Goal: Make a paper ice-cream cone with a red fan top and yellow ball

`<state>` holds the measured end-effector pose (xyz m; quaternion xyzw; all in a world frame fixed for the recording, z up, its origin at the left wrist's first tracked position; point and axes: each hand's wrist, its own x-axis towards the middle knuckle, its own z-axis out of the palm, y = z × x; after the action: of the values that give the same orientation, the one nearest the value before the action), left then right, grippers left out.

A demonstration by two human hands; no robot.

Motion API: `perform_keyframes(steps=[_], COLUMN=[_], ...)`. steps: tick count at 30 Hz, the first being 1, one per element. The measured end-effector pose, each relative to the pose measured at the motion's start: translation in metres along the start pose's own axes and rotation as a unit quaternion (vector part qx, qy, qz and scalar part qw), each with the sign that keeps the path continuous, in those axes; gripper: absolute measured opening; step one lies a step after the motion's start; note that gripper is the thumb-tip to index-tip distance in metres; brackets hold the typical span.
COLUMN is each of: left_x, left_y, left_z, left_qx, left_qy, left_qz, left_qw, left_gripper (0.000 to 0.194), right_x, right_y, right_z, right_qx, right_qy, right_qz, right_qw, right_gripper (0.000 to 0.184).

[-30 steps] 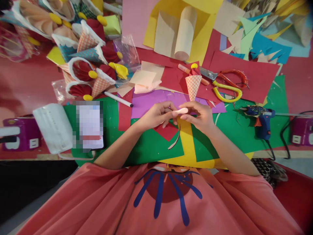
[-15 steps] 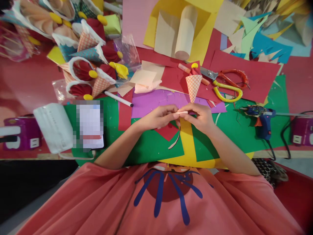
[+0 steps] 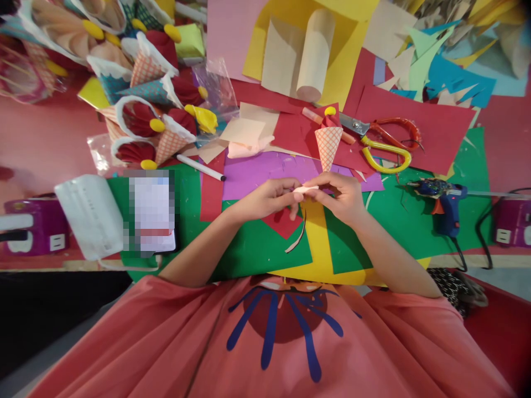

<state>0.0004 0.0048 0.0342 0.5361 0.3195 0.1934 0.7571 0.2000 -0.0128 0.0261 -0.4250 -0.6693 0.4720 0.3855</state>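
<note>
Between my two hands is a small pale pink strip [image 3: 306, 190], rolled or folded; its exact form is partly covered by fingers. My left hand [image 3: 274, 198] pinches its left end, and my right hand [image 3: 341, 194] pinches the other end with thumb and fingers. Just beyond my right hand lies a small checked paper cone [image 3: 328, 145] with a red top and a yellow dot. Under my hands are a purple sheet [image 3: 249, 176], a red scrap [image 3: 284, 224] and a thin curled strip [image 3: 297, 239] on a green sheet [image 3: 257, 249].
Orange-and-yellow-handled scissors [image 3: 388, 145] and a blue glue gun [image 3: 448, 207] lie to the right. At left are a phone [image 3: 154, 210], a white power bank [image 3: 91, 218], a marker [image 3: 201, 167] and a pile of finished cones [image 3: 176, 138]. A cream roll [image 3: 317, 55] lies behind.
The pale strip has turned slightly between my fingers and shows more of its surface. My hands stay in nearly the same place, with small finger shifts.
</note>
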Motion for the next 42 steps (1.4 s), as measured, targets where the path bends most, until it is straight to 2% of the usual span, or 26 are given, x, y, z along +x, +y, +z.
perform_keyframes(steps=[3,6,7,11,16,19,22,28,34,39,42], left_x=[-0.0003,-0.0013,-0.0017,-0.0022,-0.0022,-0.0028,-0.0037,-0.0046,-0.0052,-0.0055,-0.005], left_y=[0.0007,0.0012,0.0013,0.0024,0.0048,0.005,0.0044,0.0019,-0.0002,-0.0023,-0.003], left_z=[0.0003,0.0003,0.0004,0.0007,0.0009,0.0007,0.0002,-0.0016,-0.0042,-0.0054,-0.0048], left_qx=[0.007,0.027,0.031,0.019,-0.003,-0.002,-0.005,-0.022,-0.032,-0.05,-0.024], left_qy=[0.007,0.014,0.014,0.005,0.008,0.008,-0.007,-0.034,-0.033,-0.009,-0.005], left_qz=[-0.005,-0.017,-0.021,-0.035,-0.053,-0.063,-0.062,-0.056,-0.024,-0.003,0.0], left_qw=[1.0,0.999,0.999,0.999,0.999,0.998,0.998,0.998,0.999,0.999,1.0], left_gripper=[0.054,0.058,0.059,0.063,0.059,0.055,0.055,0.062,0.058,0.066,0.059], right_x=[-0.0003,0.0002,0.0006,0.0025,0.0033,0.0018,0.0007,0.0037,0.004,0.0039,0.0032], right_y=[0.0007,0.0012,0.0013,0.0014,0.0016,0.0011,0.0011,0.0026,0.0,-0.0001,-0.0001], right_z=[0.0007,0.0007,0.0007,0.0009,0.0001,-0.0003,-0.0007,-0.0027,-0.0019,-0.0022,-0.0029], right_qx=[0.005,0.011,0.004,-0.049,-0.073,-0.064,-0.043,-0.037,-0.033,-0.032,-0.032], right_qy=[0.008,-0.011,-0.02,-0.03,-0.001,-0.005,-0.014,-0.024,-0.011,-0.001,-0.002], right_qz=[-0.003,-0.026,-0.035,-0.085,-0.082,-0.076,-0.068,-0.131,-0.109,-0.095,-0.065], right_qw=[1.0,1.0,0.999,0.995,0.994,0.995,0.997,0.99,0.993,0.995,0.997], right_gripper=[0.028,0.05,0.05,0.024,0.024,0.023,0.034,0.012,0.018,0.02,0.024])
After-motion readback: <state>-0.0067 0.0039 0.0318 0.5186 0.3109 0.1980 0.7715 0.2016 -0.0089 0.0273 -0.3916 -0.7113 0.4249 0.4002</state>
